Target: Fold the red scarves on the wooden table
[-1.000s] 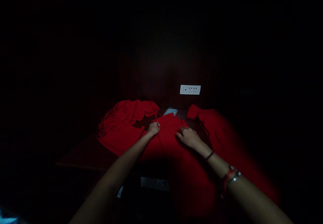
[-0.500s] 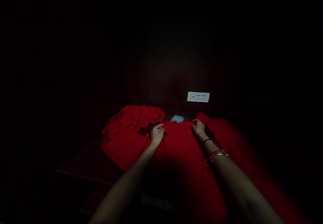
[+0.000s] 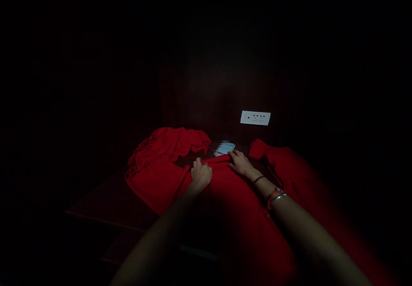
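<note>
A red scarf (image 3: 233, 189) spreads over the dark tabletop and hangs down past its front edge. Its bunched part with fringe lies at the left, on what seems to be the same cloth. My left hand (image 3: 201, 175) is closed on the scarf near its far edge. To its right, my right hand (image 3: 241, 165) grips that edge too, fingers bent over a raised fold between the hands. More red cloth (image 3: 289, 168) lies right of my right arm, and I cannot tell whether it joins the scarf. The fingertips are partly hidden in shadow and cloth.
A phone with a lit screen (image 3: 226, 148), partly blurred, lies just beyond the fold. A white socket plate (image 3: 255, 118) is on the dark wall behind. The table's edge (image 3: 103, 221) shows at the lower left. Most of the surroundings are in darkness.
My right hand has moved left, closer to my left hand, bringing the scarf's far edge into a fold. More of the phone shows now. The view has shifted slightly.
</note>
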Demonstrator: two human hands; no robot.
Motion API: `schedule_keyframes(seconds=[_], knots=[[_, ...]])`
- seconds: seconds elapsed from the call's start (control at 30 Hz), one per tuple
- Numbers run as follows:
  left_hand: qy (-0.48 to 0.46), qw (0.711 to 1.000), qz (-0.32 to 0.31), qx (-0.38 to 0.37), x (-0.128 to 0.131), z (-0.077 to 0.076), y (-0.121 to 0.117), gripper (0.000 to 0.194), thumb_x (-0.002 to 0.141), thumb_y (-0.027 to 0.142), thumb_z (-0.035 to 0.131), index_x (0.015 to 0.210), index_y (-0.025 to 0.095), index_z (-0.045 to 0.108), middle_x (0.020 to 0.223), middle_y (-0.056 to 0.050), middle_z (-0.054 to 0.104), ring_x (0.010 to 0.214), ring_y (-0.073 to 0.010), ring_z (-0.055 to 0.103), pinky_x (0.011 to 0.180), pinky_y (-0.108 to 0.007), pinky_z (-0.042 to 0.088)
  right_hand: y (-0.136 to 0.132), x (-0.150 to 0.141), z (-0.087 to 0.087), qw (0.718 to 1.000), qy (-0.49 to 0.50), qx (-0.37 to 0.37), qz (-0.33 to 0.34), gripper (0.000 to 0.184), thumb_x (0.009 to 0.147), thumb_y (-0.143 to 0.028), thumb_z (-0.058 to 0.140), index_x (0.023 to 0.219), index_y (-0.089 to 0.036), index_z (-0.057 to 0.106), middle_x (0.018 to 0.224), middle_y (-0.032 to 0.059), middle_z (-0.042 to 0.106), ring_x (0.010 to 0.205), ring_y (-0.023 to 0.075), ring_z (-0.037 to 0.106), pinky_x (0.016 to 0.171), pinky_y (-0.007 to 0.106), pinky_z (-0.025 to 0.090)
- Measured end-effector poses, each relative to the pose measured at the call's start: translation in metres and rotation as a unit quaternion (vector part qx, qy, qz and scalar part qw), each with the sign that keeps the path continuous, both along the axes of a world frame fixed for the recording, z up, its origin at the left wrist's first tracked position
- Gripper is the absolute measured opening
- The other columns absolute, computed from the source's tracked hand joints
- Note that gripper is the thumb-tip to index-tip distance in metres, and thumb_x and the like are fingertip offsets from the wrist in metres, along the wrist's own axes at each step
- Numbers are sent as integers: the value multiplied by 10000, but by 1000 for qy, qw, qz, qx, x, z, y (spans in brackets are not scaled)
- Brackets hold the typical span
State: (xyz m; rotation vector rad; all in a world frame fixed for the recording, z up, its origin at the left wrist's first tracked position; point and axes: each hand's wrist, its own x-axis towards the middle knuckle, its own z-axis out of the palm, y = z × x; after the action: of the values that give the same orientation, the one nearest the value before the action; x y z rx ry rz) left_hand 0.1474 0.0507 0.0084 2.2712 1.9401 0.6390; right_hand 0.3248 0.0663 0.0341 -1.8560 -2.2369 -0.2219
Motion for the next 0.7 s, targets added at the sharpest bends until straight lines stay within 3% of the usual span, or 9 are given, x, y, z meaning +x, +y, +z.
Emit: schedule_keyframes(seconds=[0.17,0.27,0.4,0.57,0.63,0.7], knots=[[-9,998,-26,-53,-3,-12,9,460,791,337,341,1223,182,367,1341,-76,251,1207,-295,193,921,-473,231,37,5,10,996,85,-15,7,214,790,-213,395,887,-122,562,988,103,530,909,152,477,795,232,327],[-9,997,-12,-79,-3,-17,12,528,778,367,336,1272,184,300,1368,-63,171,1229,-320,105,934,-496,182,63,3,16,990,138,16,10,198,789,-206,403,913,-121,533,920,78,557,852,127,491,758,205,334],[-14,997,3,-71,0,-17,12,541,767,369,356,1258,144,330,1365,-104,153,1233,-322,84,943,-498,148,91,-2,13,981,195,14,-10,215,762,-148,403,945,-115,510,827,58,575,723,109,507,675,201,356],[-137,986,24,-88,-4,-6,33,546,810,375,321,1282,110,250,1241,-181,387,1160,-269,322,903,-414,271,100,6,5,962,273,8,-2,300,752,-198,388,1034,-134,469,820,21,557,674,83,489,635,191,370],[-178,979,9,-103,-11,-1,50,511,796,377,377,1230,112,335,1159,-166,474,1085,-247,416,861,-347,328,96,13,8,932,359,-6,38,339,744,-254,393,1056,-137,452,764,-2,543,627,75,474,596,186,374],[-205,971,-38,-121,-19,2,67,414,733,348,496,1077,119,481,1067,-129,539,1003,-229,479,812,-295,367,90,20,16,884,457,-34,92,368,706,-289,439,1043,-143,459,708,-22,521,602,73,466,579,186,376]])
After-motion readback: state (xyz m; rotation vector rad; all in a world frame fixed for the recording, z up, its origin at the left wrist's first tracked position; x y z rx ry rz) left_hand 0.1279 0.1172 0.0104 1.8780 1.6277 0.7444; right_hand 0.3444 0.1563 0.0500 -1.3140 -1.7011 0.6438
